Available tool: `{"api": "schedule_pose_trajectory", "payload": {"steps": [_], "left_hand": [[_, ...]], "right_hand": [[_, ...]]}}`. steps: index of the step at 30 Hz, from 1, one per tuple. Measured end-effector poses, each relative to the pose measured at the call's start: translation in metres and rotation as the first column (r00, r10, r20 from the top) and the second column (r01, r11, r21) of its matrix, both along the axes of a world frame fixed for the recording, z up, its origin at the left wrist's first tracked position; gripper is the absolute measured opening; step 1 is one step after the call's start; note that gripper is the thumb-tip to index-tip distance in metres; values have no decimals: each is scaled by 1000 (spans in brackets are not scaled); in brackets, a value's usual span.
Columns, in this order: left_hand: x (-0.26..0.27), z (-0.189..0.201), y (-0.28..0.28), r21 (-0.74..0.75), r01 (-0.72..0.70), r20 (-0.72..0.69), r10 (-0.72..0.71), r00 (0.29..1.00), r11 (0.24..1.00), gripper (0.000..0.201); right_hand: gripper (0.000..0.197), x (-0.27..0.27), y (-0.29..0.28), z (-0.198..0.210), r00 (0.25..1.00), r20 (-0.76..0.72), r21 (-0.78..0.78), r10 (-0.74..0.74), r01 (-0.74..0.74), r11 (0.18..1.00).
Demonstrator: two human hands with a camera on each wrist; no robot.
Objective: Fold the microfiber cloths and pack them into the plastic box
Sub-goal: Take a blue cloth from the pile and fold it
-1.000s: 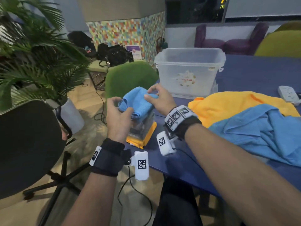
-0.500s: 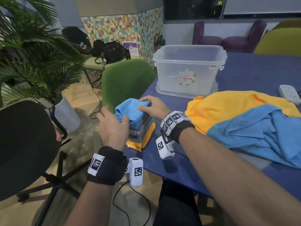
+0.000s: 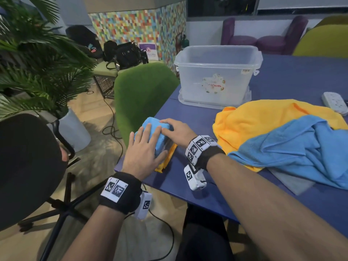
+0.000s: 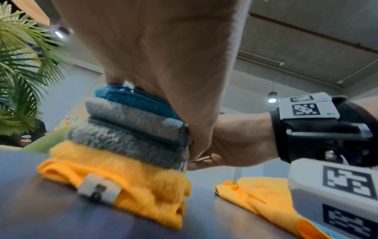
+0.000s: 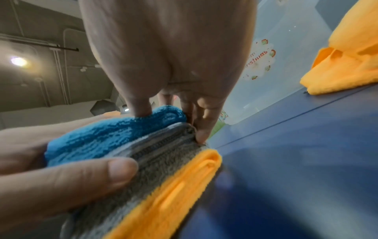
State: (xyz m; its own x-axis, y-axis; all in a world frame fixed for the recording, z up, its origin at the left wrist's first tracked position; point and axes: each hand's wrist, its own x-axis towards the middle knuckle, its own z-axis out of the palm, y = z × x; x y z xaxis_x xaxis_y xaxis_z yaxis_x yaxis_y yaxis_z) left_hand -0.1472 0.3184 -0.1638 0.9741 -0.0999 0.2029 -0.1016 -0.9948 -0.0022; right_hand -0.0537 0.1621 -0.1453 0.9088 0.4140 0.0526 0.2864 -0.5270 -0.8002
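far back on the blue worktop [image 3: 282, 76] stands the plastic box [image 3: 216, 72], with the loose yellow cloth [image 3: 254, 119] and loose blue cloth [image 3: 301, 147] heaped at right. the stack of folded cloths [image 4: 131, 137] sits at the near left corner; the left hand [image 3: 143, 153] lies flat on top, fingers [image 3: 148, 129] apart, and the right hand [image 3: 178, 130] clamps round its right edge.

The surface [image 3: 301, 76] carries a plastic box [image 3: 190, 81] at twelve o'clock, folded cloths [image 4: 131, 145] at nine, loose cloths [image 3: 263, 119] at three.
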Motion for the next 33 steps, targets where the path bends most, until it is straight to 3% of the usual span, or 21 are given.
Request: {"api": "schedule_pose_trajectory", "payload": {"steps": [7, 14, 19, 23, 29, 31, 33], "left_hand": [[-1, -11, -2, -14, -9, 20, 9, 1000, 1000, 75], [4, 4, -1, -11, 5, 36, -5, 999, 1000, 83], [4, 23, -10, -43, -14, 118, 19, 993, 999, 87], [3, 32, -16, -60, -24, 155, 33, 987, 998, 92], [-3, 55, -29, -102, -49, 201, 68, 977, 994, 98], [-6, 65, -42, -127, -30, 240, 60, 969, 991, 97], [-7, 74, -64, -146, 23, 288, 20, 958, 989, 93]], "right_hand": [[41, -8, 5, -17, 999, 28, -9, -24, 25, 1000], [43, -3, 0, 6, 1000, 20, -51, 12, -11, 999], [59, -3, -14, 20, 996, 84, -43, 9, -6, 999], [64, -13, -48, 28, 996, 84, -72, -33, 39, 997], [39, -43, -137, 37, 969, 167, -74, -181, 195, 978], [36, -54, -174, 37, 930, 254, -176, -265, 314, 933], [46, -63, -212, 37, 878, 360, -317, -316, 434, 844]]}}
